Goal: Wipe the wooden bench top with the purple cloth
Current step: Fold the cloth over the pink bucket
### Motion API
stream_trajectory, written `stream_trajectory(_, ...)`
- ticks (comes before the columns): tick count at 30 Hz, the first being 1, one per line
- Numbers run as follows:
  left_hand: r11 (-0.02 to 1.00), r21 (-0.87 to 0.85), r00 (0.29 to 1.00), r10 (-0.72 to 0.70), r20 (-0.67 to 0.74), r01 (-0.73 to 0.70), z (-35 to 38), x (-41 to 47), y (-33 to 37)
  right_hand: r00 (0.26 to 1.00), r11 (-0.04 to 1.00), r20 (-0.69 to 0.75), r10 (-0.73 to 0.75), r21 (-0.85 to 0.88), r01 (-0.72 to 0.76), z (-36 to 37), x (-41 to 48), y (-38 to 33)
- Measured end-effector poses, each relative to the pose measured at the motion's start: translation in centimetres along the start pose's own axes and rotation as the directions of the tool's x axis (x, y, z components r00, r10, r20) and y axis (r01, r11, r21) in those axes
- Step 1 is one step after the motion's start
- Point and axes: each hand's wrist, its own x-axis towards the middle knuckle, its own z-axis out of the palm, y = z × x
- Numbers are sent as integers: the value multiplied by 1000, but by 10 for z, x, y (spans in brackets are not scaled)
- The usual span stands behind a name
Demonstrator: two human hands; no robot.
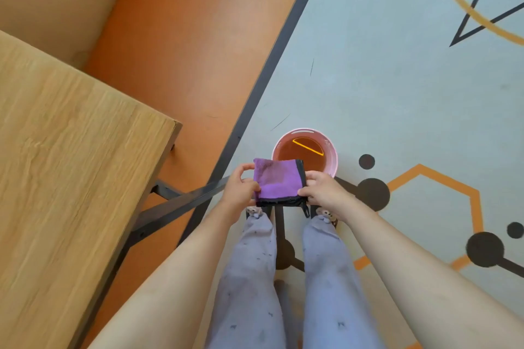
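Left hand [241,187] and right hand [323,191] pinch folded purple cloth [279,183] over pink bucket [334,167]. Bench top [71,150] at left untouched; wiping not started.

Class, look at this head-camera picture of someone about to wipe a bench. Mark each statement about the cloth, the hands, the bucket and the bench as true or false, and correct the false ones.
1. Both hands hold the purple cloth. True: the left hand grips its left edge, the right hand its right edge.
2. The cloth lies flat on the wooden bench top. False: it is held in the air, off to the bench's right.
3. The pink bucket stands on the floor just beyond the hands. True.
4. The bucket is empty. False: it holds liquid.
5. The cloth has a black edge. True.
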Motion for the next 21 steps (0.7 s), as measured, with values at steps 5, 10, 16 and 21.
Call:
stream_trajectory(5, 996, 78, 998, -49, -34, 51, 6, 69, -38, 1000, 1000, 14, 9, -21, -9, 2, 70, 42)
stream_trajectory(10, 996, 64, 996, -58, -62, 62, 17, 137, -69, 998, 997, -39, -47, -56, 45, -1, 139, 71)
stream_trajectory(16, 998, -9, 993, -56, -102, 56, 29, 207, -92, 994, 998, -92, -58, 27, 61, -5, 218, 94)
stream_trajectory(21, 996, 8, 989, -88, -121, 90, 32, 250, -113, 992, 979, -78, -101, -185, 85, -4, 263, 112)
